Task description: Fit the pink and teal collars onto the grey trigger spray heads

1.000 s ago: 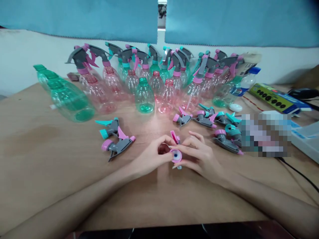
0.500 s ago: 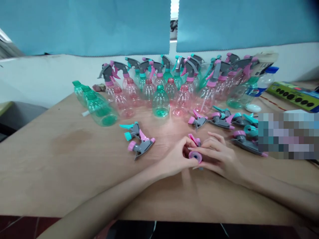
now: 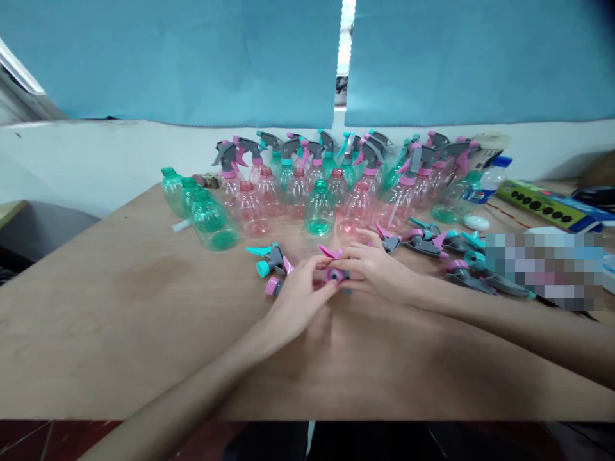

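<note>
Both hands meet around a pink and grey spray head [image 3: 335, 275] above the table, its round pink collar facing the camera. My left hand [image 3: 300, 291] grips the collar between thumb and fingers. My right hand [image 3: 377, 269] closes on the grey body from the right, hiding much of it. Just left of my left hand lie a teal and grey spray head [image 3: 273, 257] and a pink-collared one [image 3: 273, 286], partly covered. Beyond the hands stands a green bottle without a head [image 3: 319, 208], beside a pink open bottle [image 3: 356, 208].
Several bottles with spray heads [image 3: 369, 160] stand at the back by the wall. Green bottles [image 3: 214, 221] are at the left on the wooden table [image 3: 144, 333]. Loose spray heads [image 3: 425, 243] lie at the right, near a power strip [image 3: 542, 203] and a white oval object [image 3: 476, 223].
Both hands have moved left and slightly up with the spray head, and my left hand now covers part of the loose pink one. The camera view has shifted.
</note>
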Tool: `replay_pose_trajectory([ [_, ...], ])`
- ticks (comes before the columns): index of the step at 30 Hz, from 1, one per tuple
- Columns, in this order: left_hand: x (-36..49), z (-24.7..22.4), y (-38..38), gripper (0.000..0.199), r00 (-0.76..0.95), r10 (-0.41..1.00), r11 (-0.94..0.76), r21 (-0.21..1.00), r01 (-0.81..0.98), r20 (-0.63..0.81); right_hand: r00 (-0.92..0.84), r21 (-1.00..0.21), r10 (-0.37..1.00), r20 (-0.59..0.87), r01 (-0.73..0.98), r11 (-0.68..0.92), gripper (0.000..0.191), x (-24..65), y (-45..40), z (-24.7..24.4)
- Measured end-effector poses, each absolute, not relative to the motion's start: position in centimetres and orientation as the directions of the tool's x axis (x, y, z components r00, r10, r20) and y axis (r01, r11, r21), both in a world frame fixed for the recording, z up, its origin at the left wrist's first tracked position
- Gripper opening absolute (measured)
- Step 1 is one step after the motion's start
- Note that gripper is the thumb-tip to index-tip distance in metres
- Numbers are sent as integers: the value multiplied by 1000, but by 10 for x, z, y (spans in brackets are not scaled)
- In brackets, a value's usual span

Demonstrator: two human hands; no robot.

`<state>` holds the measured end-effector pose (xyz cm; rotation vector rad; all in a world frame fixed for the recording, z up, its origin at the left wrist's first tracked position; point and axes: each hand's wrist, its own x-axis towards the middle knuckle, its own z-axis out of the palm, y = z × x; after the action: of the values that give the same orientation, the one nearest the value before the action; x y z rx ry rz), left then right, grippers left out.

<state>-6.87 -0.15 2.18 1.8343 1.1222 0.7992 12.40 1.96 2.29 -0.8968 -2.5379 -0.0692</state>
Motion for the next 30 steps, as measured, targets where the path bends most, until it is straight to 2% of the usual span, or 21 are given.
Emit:
replay_pose_trajectory([
  [3, -105, 39, -8, 27, 302, 941, -280, 849, 448, 151, -729, -52, 577, 369, 603, 796, 23, 95, 37, 36],
  [8, -153, 58, -18, 14, 91, 969, -245, 914, 322, 228, -737, -33, 660, 149, 663, 748, 17, 52, 62, 51],
  [12, -169, 57, -23, 8, -13, 975, -205, 924, 323, 221, -741, -38, 662, 116, 662, 748, 14, 39, 69, 53],
  [16, -165, 47, -25, 14, 40, 981, -191, 921, 339, 189, -731, -48, 667, 143, 668, 743, 23, 53, 61, 53],
  [23, -129, 39, -18, 24, 171, 982, -132, 944, 301, 83, -718, -107, 650, 248, 647, 755, 23, 136, 15, 61],
  [27, -95, 44, -10, 23, 279, 953, -227, 895, 384, 122, -586, -97, 732, 347, 754, 650, 25, 202, -12, 73],
  [30, -62, 47, -5, 33, 380, 913, -342, 792, 507, 151, -474, -91, 795, 378, 836, 541, 31, 252, -27, 81],
])
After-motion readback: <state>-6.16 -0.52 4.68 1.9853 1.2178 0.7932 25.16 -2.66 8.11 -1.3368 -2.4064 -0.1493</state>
